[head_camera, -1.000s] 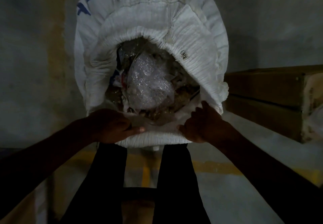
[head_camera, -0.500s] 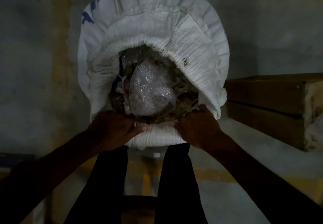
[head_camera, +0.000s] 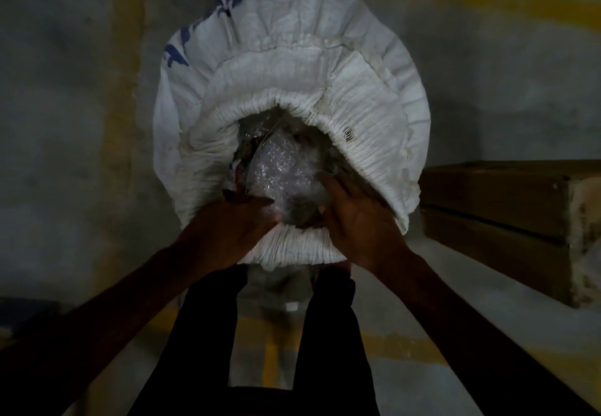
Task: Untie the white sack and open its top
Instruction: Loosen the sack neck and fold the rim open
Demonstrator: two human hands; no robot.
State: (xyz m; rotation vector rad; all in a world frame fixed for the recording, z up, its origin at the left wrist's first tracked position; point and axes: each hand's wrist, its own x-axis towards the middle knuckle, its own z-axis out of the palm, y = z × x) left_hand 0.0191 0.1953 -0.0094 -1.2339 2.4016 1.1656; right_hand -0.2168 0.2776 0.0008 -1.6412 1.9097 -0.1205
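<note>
The white woven sack [head_camera: 367,116] stands upright in front of me, its top open and its rim rolled down in thick pleated folds. Inside lies a crumpled clear plastic bag [head_camera: 279,168] over darker scraps. My left hand [head_camera: 234,230] rests across the near rim, its fingertips reaching into the opening; whether it grips anything is hidden. My right hand [head_camera: 357,217] is over the near right side of the opening with its fingers spread, touching the contents beside the plastic.
Stacked brown cardboard boxes [head_camera: 507,207] stand close to the sack's right side. A grey wall with yellow stripes [head_camera: 126,58] is behind it. My dark trouser legs [head_camera: 328,334] stand on the floor below the sack.
Both hands have left their hold on the near rim and moved forward into the sack's opening. The right hand's fingers have spread out.
</note>
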